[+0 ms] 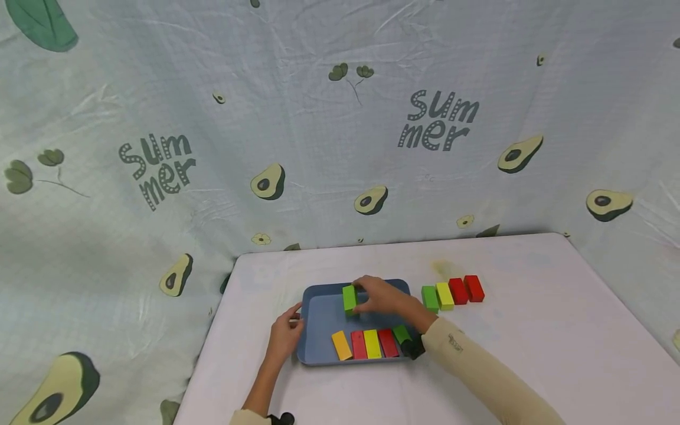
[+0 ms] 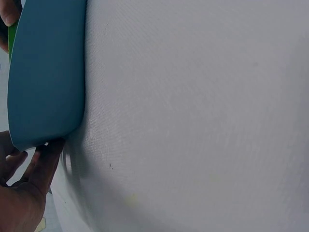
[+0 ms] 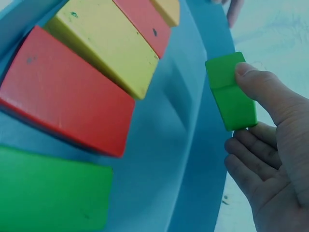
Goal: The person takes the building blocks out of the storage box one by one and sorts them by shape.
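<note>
A bluish tray (image 1: 321, 307) lies on the table. Over its far half my right hand (image 1: 378, 295) holds a green block (image 1: 349, 300). Seen from the right wrist, the thumb (image 3: 260, 84) presses one face of that block and the fingers sit beneath it. At the tray's left side my left hand (image 1: 284, 337) rests its fingertips against the rim, with the fingers loosely bent. Along the near edge inside the tray stand an orange block (image 1: 342, 346), a red block (image 1: 359, 345), a yellow block (image 1: 372, 344), another red block (image 1: 388, 343) and a green block (image 1: 401, 334).
Right of the tray, a row on the table has a green block (image 1: 430, 298), a yellow block (image 1: 445, 296) and two red blocks (image 1: 474, 288). A patterned cloth (image 1: 319, 130) hangs behind the white-covered table (image 1: 531, 319). The right forearm crosses the tray's right side.
</note>
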A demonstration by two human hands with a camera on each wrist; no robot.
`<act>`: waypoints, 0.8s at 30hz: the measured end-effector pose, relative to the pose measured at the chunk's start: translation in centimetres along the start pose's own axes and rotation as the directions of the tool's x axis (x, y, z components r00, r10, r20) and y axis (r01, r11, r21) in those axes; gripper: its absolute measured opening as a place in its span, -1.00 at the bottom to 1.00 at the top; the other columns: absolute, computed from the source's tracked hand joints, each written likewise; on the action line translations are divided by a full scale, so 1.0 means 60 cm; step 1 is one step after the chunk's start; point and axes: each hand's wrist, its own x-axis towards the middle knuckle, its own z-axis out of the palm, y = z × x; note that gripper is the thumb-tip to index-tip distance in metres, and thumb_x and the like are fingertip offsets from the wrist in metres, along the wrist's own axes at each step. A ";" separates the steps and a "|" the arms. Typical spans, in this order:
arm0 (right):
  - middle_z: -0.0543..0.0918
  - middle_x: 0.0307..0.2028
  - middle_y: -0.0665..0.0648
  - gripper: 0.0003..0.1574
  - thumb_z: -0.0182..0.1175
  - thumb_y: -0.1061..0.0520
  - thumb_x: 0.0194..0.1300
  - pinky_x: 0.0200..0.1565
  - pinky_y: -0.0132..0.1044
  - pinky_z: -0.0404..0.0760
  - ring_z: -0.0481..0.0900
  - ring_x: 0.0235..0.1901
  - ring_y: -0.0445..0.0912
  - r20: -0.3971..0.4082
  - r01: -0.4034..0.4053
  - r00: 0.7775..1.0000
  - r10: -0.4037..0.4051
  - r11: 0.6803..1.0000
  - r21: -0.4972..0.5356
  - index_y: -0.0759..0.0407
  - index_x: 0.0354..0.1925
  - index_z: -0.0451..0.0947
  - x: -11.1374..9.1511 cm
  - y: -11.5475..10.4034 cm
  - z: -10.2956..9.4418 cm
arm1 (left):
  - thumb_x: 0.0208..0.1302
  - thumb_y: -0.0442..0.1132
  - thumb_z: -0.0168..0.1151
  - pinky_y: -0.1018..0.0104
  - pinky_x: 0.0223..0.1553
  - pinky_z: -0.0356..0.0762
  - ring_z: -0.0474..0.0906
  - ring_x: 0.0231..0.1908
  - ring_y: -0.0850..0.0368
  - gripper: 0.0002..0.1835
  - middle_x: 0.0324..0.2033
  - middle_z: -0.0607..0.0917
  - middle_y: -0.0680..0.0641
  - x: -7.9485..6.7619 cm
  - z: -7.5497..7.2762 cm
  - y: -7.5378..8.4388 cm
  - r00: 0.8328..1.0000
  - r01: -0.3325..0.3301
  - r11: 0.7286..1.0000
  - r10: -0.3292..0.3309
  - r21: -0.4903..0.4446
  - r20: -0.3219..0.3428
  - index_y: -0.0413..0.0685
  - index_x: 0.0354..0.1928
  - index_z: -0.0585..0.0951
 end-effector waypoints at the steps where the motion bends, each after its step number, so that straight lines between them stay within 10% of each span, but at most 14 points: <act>1: 0.48 0.09 0.15 -0.12 0.41 -0.09 0.04 0.08 -0.14 0.42 0.44 0.05 -0.04 -0.005 0.000 1.000 0.000 1.000 0.001 0.27 0.22 0.36 -0.001 0.000 -0.003 | 0.21 -0.47 0.10 0.24 -0.35 0.50 0.59 -0.30 0.03 -0.53 -0.23 0.61 -0.19 0.000 0.000 0.000 1.000 0.000 1.000 0.000 0.001 0.001 -0.25 0.21 0.47; 24: 0.49 0.09 0.13 -0.13 0.42 -0.11 0.03 0.10 -0.11 0.40 0.44 0.03 -0.05 -0.029 0.016 0.999 -0.015 1.000 0.018 0.24 0.21 0.38 -0.024 0.025 -0.035 | 0.20 -0.46 0.09 0.21 -0.34 0.51 0.60 -0.27 -0.02 -0.53 -0.23 0.60 -0.20 -0.001 0.000 0.005 1.000 -0.005 1.000 0.005 0.001 -0.007 -0.28 0.20 0.47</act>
